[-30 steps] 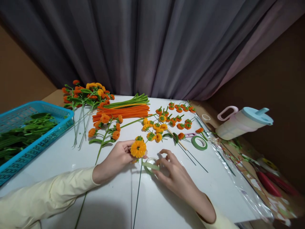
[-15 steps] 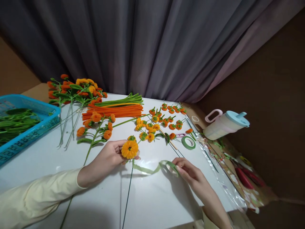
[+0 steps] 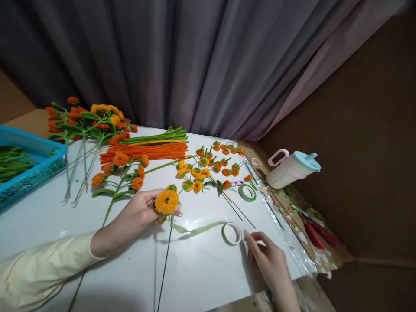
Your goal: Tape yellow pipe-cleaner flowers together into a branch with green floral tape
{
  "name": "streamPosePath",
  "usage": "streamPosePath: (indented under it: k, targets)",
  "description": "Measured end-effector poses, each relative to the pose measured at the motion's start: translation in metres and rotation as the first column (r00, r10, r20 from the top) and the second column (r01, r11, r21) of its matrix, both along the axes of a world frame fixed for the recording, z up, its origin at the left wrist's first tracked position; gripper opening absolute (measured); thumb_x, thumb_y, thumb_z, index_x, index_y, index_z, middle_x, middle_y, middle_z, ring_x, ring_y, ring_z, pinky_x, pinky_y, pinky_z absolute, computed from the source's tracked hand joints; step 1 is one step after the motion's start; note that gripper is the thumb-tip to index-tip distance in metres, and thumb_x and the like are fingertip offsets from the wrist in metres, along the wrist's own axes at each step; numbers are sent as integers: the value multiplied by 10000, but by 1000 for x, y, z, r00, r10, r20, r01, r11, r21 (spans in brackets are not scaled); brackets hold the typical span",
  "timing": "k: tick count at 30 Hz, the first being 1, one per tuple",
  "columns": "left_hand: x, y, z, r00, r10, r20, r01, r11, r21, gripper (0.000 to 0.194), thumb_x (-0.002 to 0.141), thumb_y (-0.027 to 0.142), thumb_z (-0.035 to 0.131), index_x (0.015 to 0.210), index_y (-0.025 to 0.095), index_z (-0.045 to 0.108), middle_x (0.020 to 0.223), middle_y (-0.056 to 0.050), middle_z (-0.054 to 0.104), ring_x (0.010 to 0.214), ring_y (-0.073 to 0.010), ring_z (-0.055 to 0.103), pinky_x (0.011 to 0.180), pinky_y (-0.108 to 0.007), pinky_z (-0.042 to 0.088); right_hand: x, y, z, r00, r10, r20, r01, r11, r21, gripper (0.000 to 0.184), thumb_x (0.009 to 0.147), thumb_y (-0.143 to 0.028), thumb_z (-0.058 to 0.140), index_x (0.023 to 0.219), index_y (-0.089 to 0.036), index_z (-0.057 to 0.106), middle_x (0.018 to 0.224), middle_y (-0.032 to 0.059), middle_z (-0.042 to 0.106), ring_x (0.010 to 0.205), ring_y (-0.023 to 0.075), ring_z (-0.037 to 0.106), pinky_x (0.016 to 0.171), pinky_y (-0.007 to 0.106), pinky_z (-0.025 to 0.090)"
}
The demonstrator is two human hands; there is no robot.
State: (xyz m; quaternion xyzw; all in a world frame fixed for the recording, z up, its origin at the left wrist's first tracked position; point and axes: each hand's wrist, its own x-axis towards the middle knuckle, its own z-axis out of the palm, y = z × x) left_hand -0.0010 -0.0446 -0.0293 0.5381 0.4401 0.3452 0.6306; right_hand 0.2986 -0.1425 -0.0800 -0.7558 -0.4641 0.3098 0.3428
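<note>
My left hand (image 3: 139,212) is closed round the stem of a yellow-orange fuzzy flower (image 3: 167,202), just under the bloom. A thin dark wire (image 3: 164,264) runs down from it toward the table's front edge. From the stem a strip of pale green floral tape (image 3: 201,228) stretches right to its roll (image 3: 224,237), which stands apart from my fingers on the white table (image 3: 201,277). Just right of that roll, my right hand (image 3: 268,255) holds nothing, its fingers loosely bent and its thumb apart from them.
Small yellow flowers (image 3: 196,172) and orange flowers (image 3: 224,164) lie behind my hands. Orange pipe cleaners (image 3: 146,151), a finished flower spray (image 3: 118,190) and a blue basket (image 3: 48,162) are leftward. A second tape roll (image 3: 242,197), a tumbler (image 3: 289,171) and red-handled pliers (image 3: 313,236) lie rightward.
My right hand has let go of the tape roll, which now stands on the table. The hand has drawn slightly away. My left hand still holds the flower; the whole view has shifted a little.
</note>
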Motion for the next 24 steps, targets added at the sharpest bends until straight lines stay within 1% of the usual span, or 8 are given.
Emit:
streamPosePath:
  k: [2,4,6,8,16,19,22,24]
  targets:
    - [0,1,0,1000,2,-1,-2,1000,-7,82,649,206,631,695,150,669,721,-31,630,634,-138,487,524,-221,348,5,0,2,959,44,280,-88,985,146,300,817,-471,571,795,-178,635,783,100,645,628,213,597,515,289,487]
    - [0,1,0,1000,-2,0,2,1000,-17,77,653,186,618,701,150,667,698,-20,626,607,-126,471,520,-220,343,8,6,5,894,204,400,-308,926,217,265,855,-370,526,990,-184,658,1088,139,615,941,264,607,717,332,533]
    - [0,2,1,1000,-1,1,1,1000,-21,68,653,173,617,700,150,659,682,-10,623,588,-118,457,520,-219,342,8,14,7,799,403,446,-519,837,175,318,881,-253,461,1157,-193,608,1210,137,568,1111,265,546,880,372,495]
    - [0,2,0,1000,8,-3,-9,1000,-27,61,649,174,629,699,150,653,688,-9,626,593,-118,461,524,-219,345,6,24,7,713,535,454,-634,768,91,370,882,-166,399,1204,-186,582,1197,138,577,1108,250,556,918,387,478]
    - [0,2,-2,1000,-1,-8,1,1000,-16,72,670,203,632,715,152,655,713,-12,629,614,-123,477,538,-223,348,2,40,9,695,591,410,-661,749,41,316,910,-153,360,1095,-166,616,1003,127,643,883,224,635,763,344,530]
    - [0,1,1,1000,-6,-11,5,1000,-7,75,664,214,638,700,150,655,703,-9,619,608,-120,467,530,-222,338,6,34,12,701,592,397,-665,744,64,289,928,-239,423,1159,-185,588,1112,133,624,1014,244,602,860,364,503]
    - [0,0,3,1000,-6,-11,5,1000,-18,79,650,205,644,699,145,659,715,-15,627,623,-125,479,538,-223,346,7,24,8,676,614,407,-676,737,10,507,796,-378,662,1257,-204,541,1283,143,531,1166,299,510,968,417,442]
    - [1,0,3,1000,-12,-5,12,1000,-23,88,651,197,638,714,144,668,704,-12,625,613,-121,475,531,-221,341,4,17,3,692,623,363,-671,742,5,494,789,-378,672,1238,-202,564,1276,138,538,1167,292,511,973,403,441]
